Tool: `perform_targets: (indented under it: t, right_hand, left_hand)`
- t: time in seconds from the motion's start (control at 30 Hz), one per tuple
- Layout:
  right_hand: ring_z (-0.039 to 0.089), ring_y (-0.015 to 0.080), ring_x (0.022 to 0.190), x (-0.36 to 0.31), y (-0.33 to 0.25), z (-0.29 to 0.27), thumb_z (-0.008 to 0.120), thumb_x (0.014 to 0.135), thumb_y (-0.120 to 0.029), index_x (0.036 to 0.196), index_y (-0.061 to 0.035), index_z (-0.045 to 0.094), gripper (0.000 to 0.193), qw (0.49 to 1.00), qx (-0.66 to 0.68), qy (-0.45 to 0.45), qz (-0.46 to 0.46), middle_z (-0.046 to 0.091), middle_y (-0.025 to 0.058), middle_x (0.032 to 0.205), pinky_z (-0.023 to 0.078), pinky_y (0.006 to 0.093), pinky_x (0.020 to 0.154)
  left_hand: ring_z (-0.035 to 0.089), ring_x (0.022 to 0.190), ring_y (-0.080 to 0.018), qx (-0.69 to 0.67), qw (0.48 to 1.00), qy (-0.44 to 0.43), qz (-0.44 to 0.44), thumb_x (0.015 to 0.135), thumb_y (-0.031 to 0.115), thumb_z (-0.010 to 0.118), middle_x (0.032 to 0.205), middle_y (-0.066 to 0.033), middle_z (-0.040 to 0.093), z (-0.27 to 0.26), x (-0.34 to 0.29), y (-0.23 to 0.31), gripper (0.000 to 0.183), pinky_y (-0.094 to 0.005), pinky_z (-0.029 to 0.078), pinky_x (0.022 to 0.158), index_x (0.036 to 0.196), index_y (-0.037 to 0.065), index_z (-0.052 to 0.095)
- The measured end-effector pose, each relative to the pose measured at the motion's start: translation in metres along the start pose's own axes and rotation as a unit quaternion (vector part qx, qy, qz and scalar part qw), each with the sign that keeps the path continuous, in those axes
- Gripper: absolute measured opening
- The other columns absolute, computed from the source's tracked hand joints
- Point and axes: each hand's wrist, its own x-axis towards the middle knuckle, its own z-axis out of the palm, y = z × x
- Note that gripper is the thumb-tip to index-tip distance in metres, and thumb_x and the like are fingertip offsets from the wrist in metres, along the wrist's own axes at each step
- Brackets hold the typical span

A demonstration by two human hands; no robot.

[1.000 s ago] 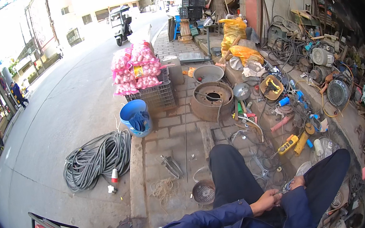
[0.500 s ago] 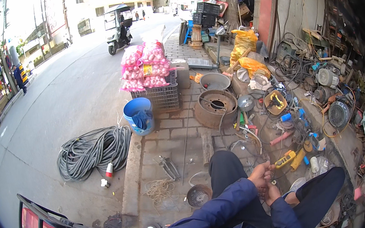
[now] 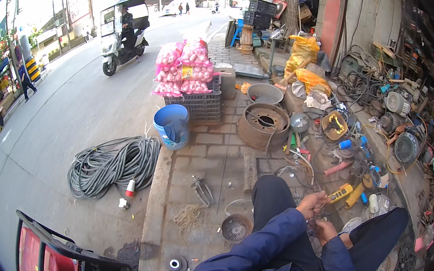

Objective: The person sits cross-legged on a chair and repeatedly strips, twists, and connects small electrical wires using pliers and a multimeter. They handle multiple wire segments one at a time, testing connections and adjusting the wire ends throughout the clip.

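My left hand (image 3: pixel 313 205) is closed, its fingertips pinched beside a yellow push-button control box (image 3: pixel 341 193). What it grips is too small to make out. Just below it, my right hand (image 3: pixel 326 231) is also curled closed over my lap, and whatever is in its fingers is hidden. Close by lie a yellow cylindrical piece (image 3: pixel 354 196) and a pink-red handle-like tube (image 3: pixel 337 167). Left of my knee sits a round dark metal basket-like pan (image 3: pixel 236 228).
A rusty wheel rim (image 3: pixel 263 126), grey basin (image 3: pixel 265 94), blue bucket (image 3: pixel 172 127) and coiled cable (image 3: pixel 113 166) stand ahead. Pink net bags (image 3: pixel 184 67) rest on a black crate (image 3: pixel 198 106). Tools and motors (image 3: pixel 398 103) crowd the right. A three-wheeler (image 3: pixel 124 32) is on the road.
My hands have drawn apart, the left one forward of the right. On the road, the three-wheeler has come nearer and moved left. The whole view has shifted slightly.
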Motion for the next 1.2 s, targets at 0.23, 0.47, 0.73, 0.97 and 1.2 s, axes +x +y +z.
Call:
perform_targets:
  t: [0.23,0.47,0.73,0.97,1.2]
  right_hand:
    - [0.049,0.0088,0.063,0.017,0.017,0.0,0.061,0.095,-0.019,0.094,-0.0036,0.066,0.016,0.961,-0.216,0.043,-0.165,0.058,-0.001,0.071,0.038,0.0245,0.06]
    - [0.031,0.0052,0.043,0.033,0.007,-0.032,0.051,0.101,-0.03,0.087,-0.0074,0.059,0.028,0.966,-0.034,0.158,-0.203,0.041,-0.0054,0.055,0.022,0.0237,0.038]
    - [0.04,0.0076,0.049,0.022,0.011,-0.023,0.055,0.1,-0.028,0.089,-0.0073,0.061,0.025,0.983,0.04,0.11,-0.144,0.052,-0.0022,0.063,0.031,0.0255,0.045]
    - [0.053,0.0128,0.058,0.023,0.003,-0.012,0.052,0.1,-0.024,0.091,-0.0029,0.065,0.026,0.961,0.091,0.173,-0.195,0.058,0.002,0.071,0.045,0.0283,0.053]
    - [0.055,0.0153,0.06,0.05,0.026,-0.106,0.053,0.097,-0.028,0.084,-0.0019,0.068,0.033,0.909,-0.041,0.349,-0.226,0.059,0.0038,0.064,0.046,0.0306,0.057]
  left_hand:
    - [0.041,0.055,-0.0074,-0.049,0.995,0.085,0.028,0.098,0.034,0.054,0.085,-0.002,0.065,-0.001,0.012,-0.007,0.028,-0.0241,0.039,0.052,0.087,0.009,0.058]
    - [0.047,0.057,-0.0111,0.053,0.984,0.151,0.082,0.092,0.044,0.057,0.071,-0.0003,0.052,0.001,0.016,-0.021,0.037,-0.0287,0.038,0.053,0.093,0.007,0.057]
    - [0.053,0.044,-0.0136,0.166,0.985,0.006,-0.044,0.099,0.025,0.051,0.064,-0.0056,0.061,0.008,0.007,-0.058,0.025,-0.0263,0.035,0.039,0.104,0.005,0.065]
    - [0.066,0.074,-0.0158,0.067,0.997,0.041,-0.02,0.101,0.032,0.051,0.081,-0.003,0.067,0.008,-0.002,-0.05,0.027,-0.0293,0.05,0.062,0.099,0.008,0.062]
    - [0.062,0.069,-0.0168,-0.026,0.973,0.11,0.203,0.101,0.031,0.053,0.079,-0.0031,0.063,0.007,-0.014,-0.021,0.025,-0.0305,0.051,0.065,0.102,0.007,0.059]
